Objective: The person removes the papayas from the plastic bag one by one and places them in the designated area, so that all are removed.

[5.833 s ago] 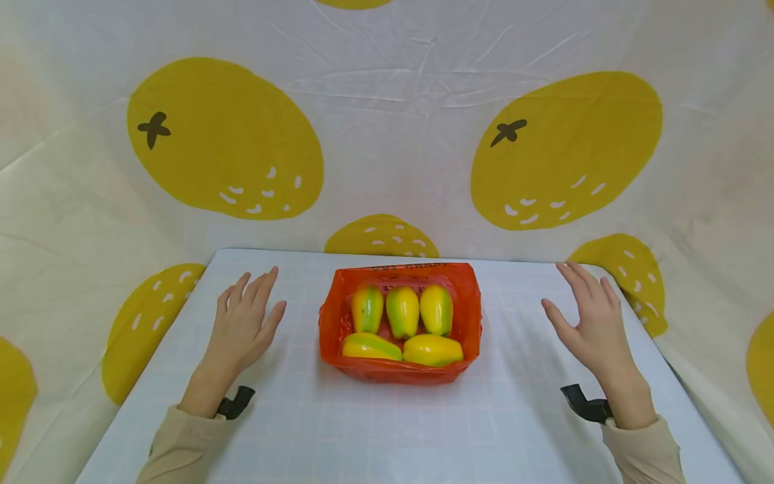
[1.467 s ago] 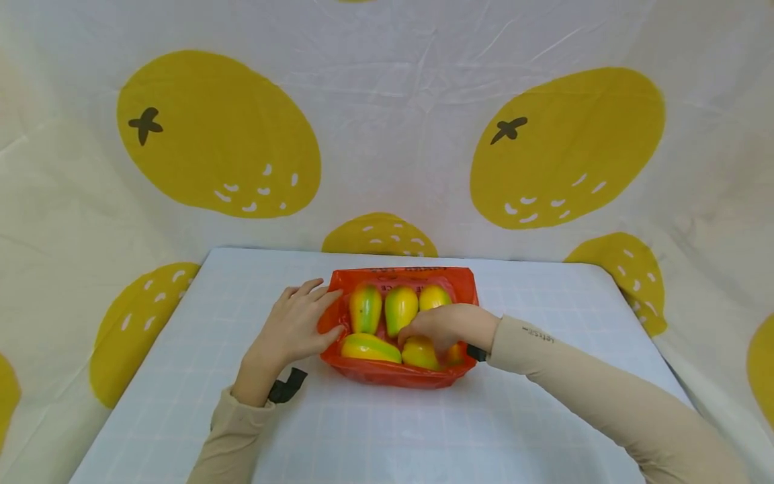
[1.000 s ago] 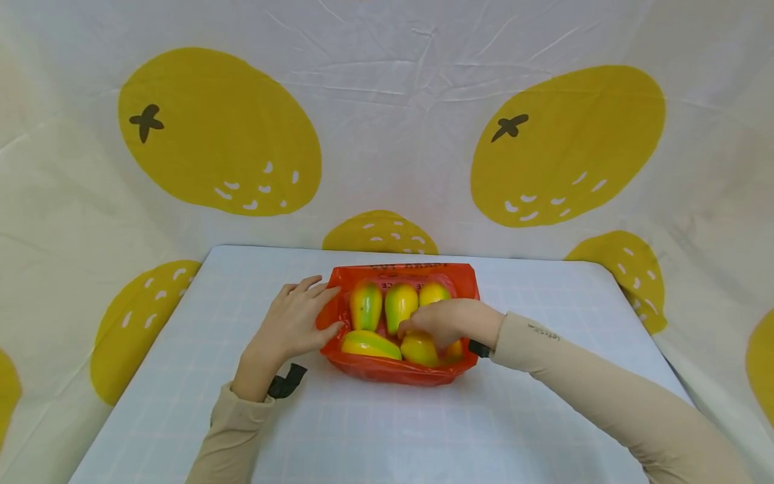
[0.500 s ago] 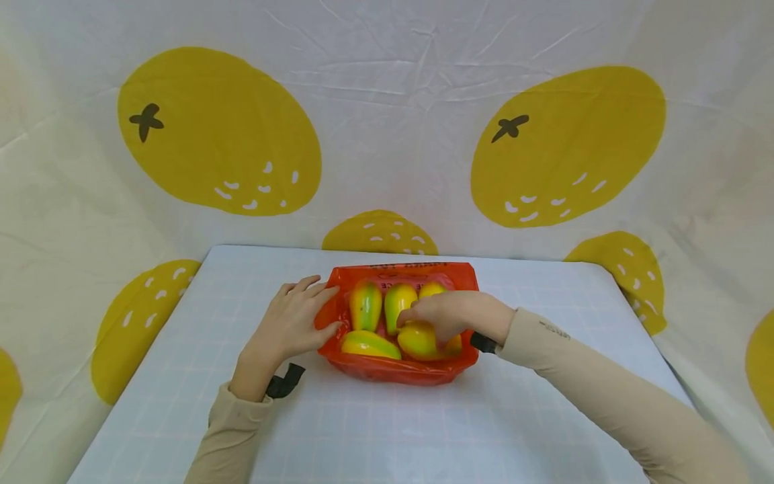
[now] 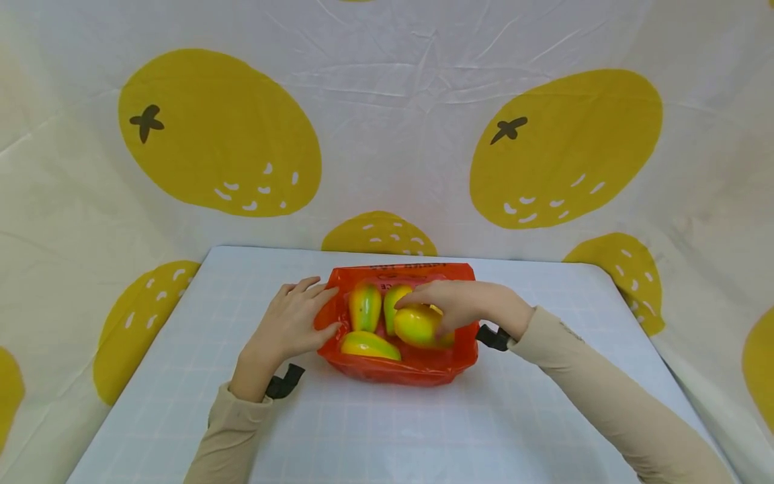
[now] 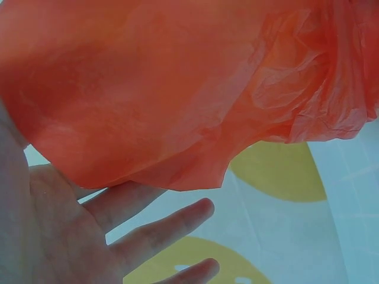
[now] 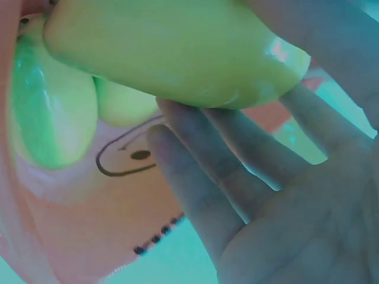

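Note:
My right hand (image 5: 462, 304) holds a yellow-green mango (image 5: 416, 325) between thumb and fingers, raised above the bottom of a red plastic bag (image 5: 396, 371). In the right wrist view, the held mango (image 7: 177, 56) lies against my fingertips. Still in the bag are a front-left mango (image 5: 370, 345), a back-left mango (image 5: 365, 308) and a back-middle mango (image 5: 391, 310). My right hand mostly hides another at the back right. At the bag's left side my left hand (image 5: 293, 324) stays with fingers spread and nearly straight; in the left wrist view, the bag's wall (image 6: 136, 89) overlaps some of them.
The bag stands open-topped on a table (image 5: 387, 437) with a pale checked cover. Behind and around hangs a white cloth (image 5: 396, 148) printed with large yellow fruit. A black wrist mount (image 5: 285, 382) sits on my left wrist, another (image 5: 492, 337) on the right.
From apart at the table's sides, both hands came to the bag. My right hand took the front-right mango and has lifted it up and back; the left hand has stayed at the bag's left side lately.

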`<state>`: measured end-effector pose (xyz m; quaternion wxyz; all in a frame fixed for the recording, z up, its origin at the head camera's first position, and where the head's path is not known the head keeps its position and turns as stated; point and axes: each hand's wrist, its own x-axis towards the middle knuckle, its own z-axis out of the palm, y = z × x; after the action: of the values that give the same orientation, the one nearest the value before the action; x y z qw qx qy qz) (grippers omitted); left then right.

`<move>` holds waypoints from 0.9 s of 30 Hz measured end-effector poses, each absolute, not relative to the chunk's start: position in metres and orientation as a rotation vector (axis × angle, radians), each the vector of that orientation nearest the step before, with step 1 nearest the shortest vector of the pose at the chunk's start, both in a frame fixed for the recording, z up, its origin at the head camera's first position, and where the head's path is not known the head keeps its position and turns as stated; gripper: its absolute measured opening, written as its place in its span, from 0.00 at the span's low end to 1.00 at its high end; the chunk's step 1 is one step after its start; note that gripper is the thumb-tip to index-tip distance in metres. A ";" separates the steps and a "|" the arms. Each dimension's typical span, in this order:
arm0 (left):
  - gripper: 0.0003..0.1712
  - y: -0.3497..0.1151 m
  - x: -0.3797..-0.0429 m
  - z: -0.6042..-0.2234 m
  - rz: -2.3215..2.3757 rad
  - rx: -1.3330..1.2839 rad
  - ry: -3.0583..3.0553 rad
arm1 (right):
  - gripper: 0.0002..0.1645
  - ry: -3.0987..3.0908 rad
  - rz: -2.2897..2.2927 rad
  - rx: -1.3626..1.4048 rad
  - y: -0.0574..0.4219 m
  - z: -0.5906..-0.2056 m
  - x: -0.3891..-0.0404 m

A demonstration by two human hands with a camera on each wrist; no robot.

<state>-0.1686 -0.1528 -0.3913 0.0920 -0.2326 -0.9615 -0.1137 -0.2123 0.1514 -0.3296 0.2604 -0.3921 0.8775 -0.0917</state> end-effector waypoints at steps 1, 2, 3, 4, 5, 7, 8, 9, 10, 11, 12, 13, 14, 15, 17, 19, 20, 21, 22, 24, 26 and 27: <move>0.34 -0.153 -0.169 -0.391 -0.338 -0.691 -2.855 | 0.40 2.379 -0.271 -1.089 0.153 -0.328 -0.212; 0.34 -0.153 -0.169 -0.391 -0.339 -0.692 -2.855 | 0.41 2.384 -0.293 -1.117 0.155 -0.327 -0.212; 0.33 -0.153 -0.169 -0.392 -0.340 -0.693 -2.853 | 0.41 2.390 -0.319 -1.142 0.157 -0.325 -0.212; 0.33 -0.153 -0.169 -0.392 -0.341 -0.694 -2.853 | 0.42 2.396 -0.344 -1.170 0.159 -0.324 -0.211; 0.33 -0.153 -0.169 -0.392 -0.341 -0.697 -2.851 | 0.42 2.401 -0.370 -1.190 0.161 -0.323 -0.211; 0.33 -0.153 -0.168 -0.392 -0.340 -0.699 -2.852 | 0.42 2.408 -0.434 -1.234 0.165 -0.319 -0.210; 0.33 -0.153 -0.169 -0.392 -0.339 -0.701 -2.851 | 0.42 2.405 -0.474 -1.253 0.166 -0.318 -0.210; 0.33 -0.153 -0.169 -0.392 -0.337 -0.702 -2.851 | 0.42 2.400 -0.516 -1.273 0.168 -0.316 -0.210; 0.33 -0.153 -0.168 -0.391 -0.335 -0.703 -2.850 | 0.42 2.396 -0.556 -1.295 0.170 -0.314 -0.210; 0.33 -0.153 -0.169 -0.391 -0.333 -0.704 -2.849 | 0.42 2.394 -0.588 -1.309 0.172 -0.313 -0.210; 0.33 -0.153 -0.168 -0.391 -0.332 -0.705 -2.850 | 0.42 2.391 -0.618 -1.319 0.173 -0.312 -0.210; 0.33 -0.153 -0.168 -0.391 -0.332 -0.705 -2.849 | 0.42 2.388 -0.645 -1.327 0.174 -0.311 -0.210; 0.33 -0.153 -0.168 -0.391 -0.331 -0.705 -2.849 | 0.42 2.383 -0.670 -1.332 0.176 -0.311 -0.210; 0.33 -0.153 -0.168 -0.391 -0.330 -0.706 -2.848 | 0.43 2.379 -0.694 -1.337 0.176 -0.311 -0.210; 0.33 -0.154 -0.168 -0.392 -0.327 -0.709 -2.842 | 0.43 2.374 -0.736 -1.336 0.179 -0.311 -0.211; 0.33 -0.155 -0.168 -0.392 -0.325 -0.716 -2.828 | 0.43 2.372 -0.779 -1.348 0.181 -0.311 -0.210; 0.33 -0.155 -0.168 -0.393 -0.324 -0.721 -2.820 | 0.43 2.374 -0.801 -1.350 0.182 -0.311 -0.210; 0.33 -0.155 -0.168 -0.393 -0.323 -0.726 -2.812 | 0.43 2.374 -0.827 -1.352 0.183 -0.311 -0.210; 0.33 -0.155 -0.168 -0.393 -0.324 -0.730 -2.805 | 0.43 2.374 -0.852 -1.352 0.185 -0.311 -0.210; 0.33 -0.155 -0.168 -0.394 -0.326 -0.734 -2.796 | 0.43 2.369 -0.909 -1.368 0.188 -0.312 -0.210; 0.33 -0.154 -0.168 -0.394 -0.329 -0.732 -2.798 | 0.43 2.353 -0.979 -1.392 0.192 -0.313 -0.210; 0.33 -0.154 -0.168 -0.394 -0.330 -0.729 -2.801 | 0.42 2.342 -1.015 -1.405 0.194 -0.314 -0.210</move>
<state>-0.1681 -0.1542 -0.3937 0.1142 -0.2485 -0.9553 -0.1124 -0.2100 0.1935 -0.3138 0.1136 -0.4792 0.7986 -0.3459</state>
